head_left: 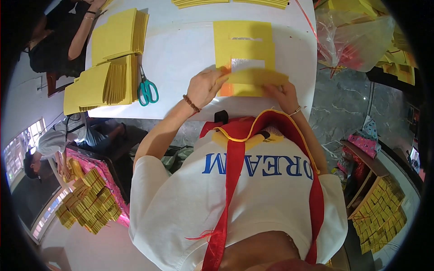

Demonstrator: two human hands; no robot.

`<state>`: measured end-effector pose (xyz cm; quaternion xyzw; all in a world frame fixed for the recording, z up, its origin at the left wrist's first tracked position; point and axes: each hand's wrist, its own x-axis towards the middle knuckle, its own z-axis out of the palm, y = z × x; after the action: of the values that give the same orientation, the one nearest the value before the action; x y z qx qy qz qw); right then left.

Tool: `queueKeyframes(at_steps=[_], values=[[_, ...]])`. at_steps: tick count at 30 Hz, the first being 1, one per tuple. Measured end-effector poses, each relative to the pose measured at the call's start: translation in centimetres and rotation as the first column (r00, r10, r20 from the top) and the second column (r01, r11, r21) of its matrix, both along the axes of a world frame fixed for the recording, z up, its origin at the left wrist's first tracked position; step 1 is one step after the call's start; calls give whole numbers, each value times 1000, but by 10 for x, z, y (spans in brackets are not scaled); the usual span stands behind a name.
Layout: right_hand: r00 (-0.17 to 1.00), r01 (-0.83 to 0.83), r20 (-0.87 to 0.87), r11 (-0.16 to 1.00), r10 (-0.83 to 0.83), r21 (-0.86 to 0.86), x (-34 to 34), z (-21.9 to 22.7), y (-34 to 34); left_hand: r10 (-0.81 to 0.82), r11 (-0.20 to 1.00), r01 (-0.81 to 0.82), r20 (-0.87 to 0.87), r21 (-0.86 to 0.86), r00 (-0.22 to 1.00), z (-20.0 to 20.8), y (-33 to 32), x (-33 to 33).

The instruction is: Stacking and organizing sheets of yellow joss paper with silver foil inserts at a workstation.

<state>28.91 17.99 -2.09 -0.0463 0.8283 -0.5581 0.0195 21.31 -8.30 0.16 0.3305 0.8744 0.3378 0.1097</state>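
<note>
A yellow paper sheet (251, 49) with pale, shiny window-like patches lies on the white table in front of me; it may be more than one overlapping piece. Its near part is raised in a curved, motion-blurred band. My left hand (204, 88) has thumb and fingers closed on the left end of this band, beside an orange strip (226, 89). At the right end, the fingers of my right hand (285, 95) close on the paper, partly smeared by motion.
Stacks of folded yellow paper (115, 38) and teal-handled scissors (147, 90) lie at the table's left. More yellow stacks (201, 3) line the far edge. A clear plastic bag (357, 40) stands right. Two other people (68, 131) are at the left, one beside bundled yellow paper (90, 203).
</note>
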Motion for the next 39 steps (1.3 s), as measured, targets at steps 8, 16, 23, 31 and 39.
queueKeyframes(at_steps=[8, 16, 23, 31, 39], values=[[913, 402, 180, 883, -366, -244, -25, -25, -11, 303, 946, -322, 410, -23, 860, -22, 21, -28], [877, 461, 143, 887, -458, 17, -30, -8, -15, 384, 913, -407, 422, -40, 821, -39, 24, -30], [872, 465, 137, 883, -470, 71, -38, -9, -18, 369, 899, -438, 540, -2, 756, -43, 23, -35], [860, 485, 133, 870, -493, 91, -39, -10, -18, 522, 830, -554, 258, 67, 813, -1, 31, -26], [851, 499, 126, 859, -510, 113, -38, -11, -23, 35, 990, -90, -443, -105, 896, -3, 79, -16]])
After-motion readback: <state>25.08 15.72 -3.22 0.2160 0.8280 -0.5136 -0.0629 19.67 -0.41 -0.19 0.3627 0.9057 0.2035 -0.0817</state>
